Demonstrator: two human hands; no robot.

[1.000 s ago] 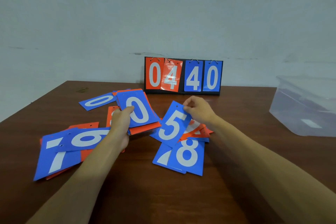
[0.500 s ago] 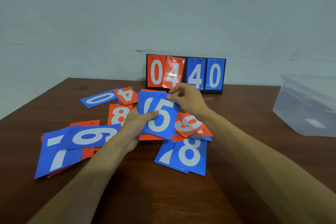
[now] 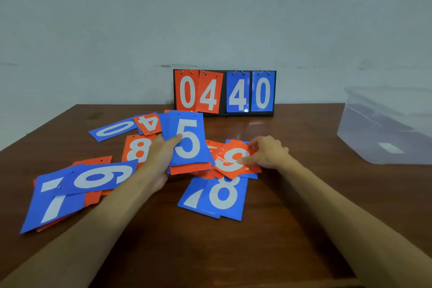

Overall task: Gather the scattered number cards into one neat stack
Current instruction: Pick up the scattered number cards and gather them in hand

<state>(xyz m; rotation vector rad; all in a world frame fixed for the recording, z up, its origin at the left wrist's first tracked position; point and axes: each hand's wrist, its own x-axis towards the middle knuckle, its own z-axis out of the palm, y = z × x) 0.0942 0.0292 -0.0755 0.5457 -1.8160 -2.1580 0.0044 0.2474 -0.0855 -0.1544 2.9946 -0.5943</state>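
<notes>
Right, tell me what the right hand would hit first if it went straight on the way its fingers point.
Its fingers point left. The right hand pinches the orange card; pushed on, it would probably meet the stack topped by a blue 5 in the left hand, though depth is unclear.

Bare table point(image 3: 292, 194) front-right; scoreboard point(image 3: 224, 92) and bin point(image 3: 385, 128) block behind.

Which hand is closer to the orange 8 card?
Left. The left hand, holding a card stack, is right beside the orange 8 card; the right hand is farther away, pinching a loose orange card beyond the stack.
</notes>
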